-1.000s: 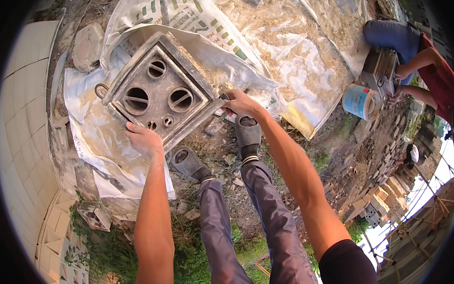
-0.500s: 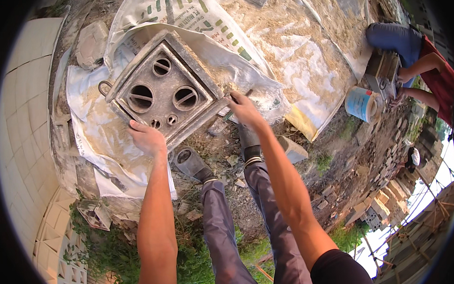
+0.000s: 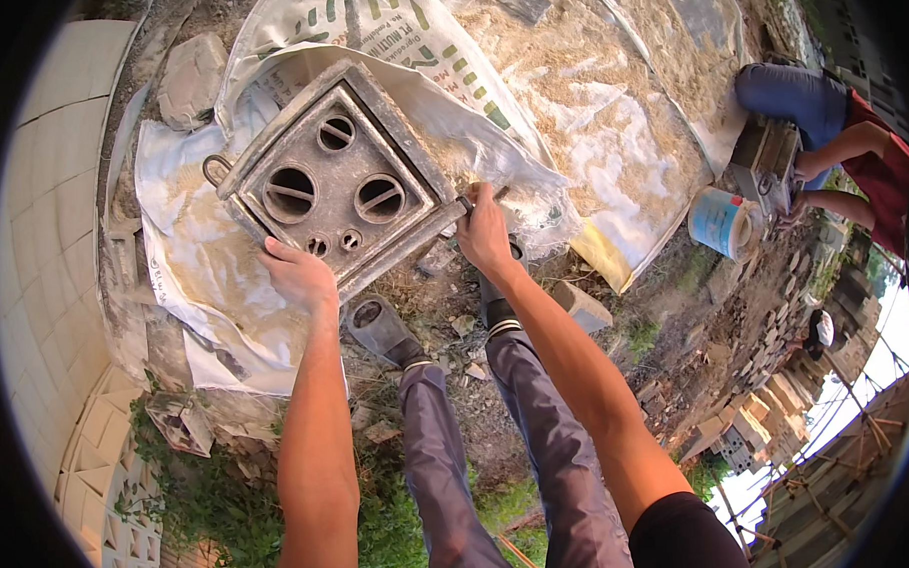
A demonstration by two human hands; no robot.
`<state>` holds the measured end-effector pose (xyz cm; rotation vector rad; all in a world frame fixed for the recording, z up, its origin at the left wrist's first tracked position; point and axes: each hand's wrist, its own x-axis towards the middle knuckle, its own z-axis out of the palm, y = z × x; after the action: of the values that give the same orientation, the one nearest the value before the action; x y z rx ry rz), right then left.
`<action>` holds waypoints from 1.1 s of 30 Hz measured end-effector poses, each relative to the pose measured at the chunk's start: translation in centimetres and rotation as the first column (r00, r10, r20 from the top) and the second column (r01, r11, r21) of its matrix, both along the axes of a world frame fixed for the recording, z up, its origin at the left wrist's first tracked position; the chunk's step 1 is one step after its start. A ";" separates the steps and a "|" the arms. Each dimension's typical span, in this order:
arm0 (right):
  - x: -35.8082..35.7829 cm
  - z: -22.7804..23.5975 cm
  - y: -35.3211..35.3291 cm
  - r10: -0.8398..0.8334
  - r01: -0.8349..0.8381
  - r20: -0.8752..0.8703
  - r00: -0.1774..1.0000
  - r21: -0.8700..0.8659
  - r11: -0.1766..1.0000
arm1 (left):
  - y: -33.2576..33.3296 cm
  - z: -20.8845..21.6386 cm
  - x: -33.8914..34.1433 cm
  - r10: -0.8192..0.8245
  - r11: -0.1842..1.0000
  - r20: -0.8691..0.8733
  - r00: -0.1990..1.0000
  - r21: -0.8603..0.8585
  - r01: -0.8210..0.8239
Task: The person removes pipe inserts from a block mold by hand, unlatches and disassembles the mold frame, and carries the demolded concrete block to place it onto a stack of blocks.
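A square grey metal mould [image 3: 308,244] with round openings, each large one crossed by a bar, sits tilted over a sand-dusted sack. My left hand [image 3: 302,274] grips its near edge, fingers on the rim and the thumb side toward the small holes. At the right corner, my right hand [image 3: 485,235] is closed around the corner handle, where a short dark bar pokes out past the fingers. On the opposite left corner there is a metal loop handle [image 3: 216,170]. My palms and the mould's underside are hidden.
White woven sacks [image 3: 468,93] strewn with sand spread beyond the mould. A rough block [image 3: 191,81] lies at far left. On the right, a person [image 3: 855,155] handles another mould beside a white-blue bucket [image 3: 718,222]. My shoes [image 3: 381,325] stand close on rubble, near a concrete piece [image 3: 581,307].
The mould appears slightly farther right in view. My right hand has turned, its fingers now pointing up and wrapped more tightly at the corner. My left hand keeps its hold.
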<state>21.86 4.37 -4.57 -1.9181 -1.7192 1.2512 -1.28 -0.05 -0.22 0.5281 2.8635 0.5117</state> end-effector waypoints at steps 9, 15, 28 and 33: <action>2.4 1.1 2.2 0.046 -0.149 -0.238 0.970 -0.437 0.887 | 0.2 0.6 -0.1 0.031 0.999 0.008 0.999 -0.018 -0.031; 3.6 0.4 2.3 -0.124 -0.127 -0.351 0.928 -0.612 0.781 | 0.2 0.5 -0.4 0.028 1.000 0.017 0.999 -0.007 -0.028; 4.5 -1.5 2.8 -0.420 -0.160 -0.484 0.768 -0.779 0.606 | 0.3 0.3 -0.1 0.030 0.999 -0.004 1.000 0.035 -0.030; 4.0 -0.7 2.9 -0.306 -0.111 -0.438 0.845 -0.705 0.701 | 0.4 0.2 -0.2 0.034 0.999 -0.023 0.999 0.031 -0.033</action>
<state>25.83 7.28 -5.29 -1.6780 -0.8620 2.3756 -1.52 0.35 0.01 0.4956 2.8958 0.5591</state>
